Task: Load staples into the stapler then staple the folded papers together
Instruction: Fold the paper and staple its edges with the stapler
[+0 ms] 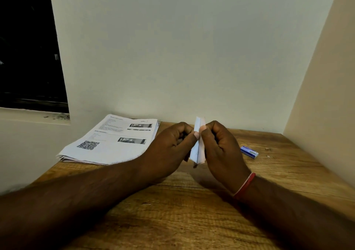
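- The left hand (171, 146) and the right hand (221, 150) both pinch the folded paper (197, 150) with their thumbs, holding it up on edge over the table (172, 211).
- To do this well, I think the edges should line up and the fold be pressed flat.
- No stapler shows.
- The little blue box (249, 151) lies on the table, right of the hands. It looks closed, so I cannot see inside.
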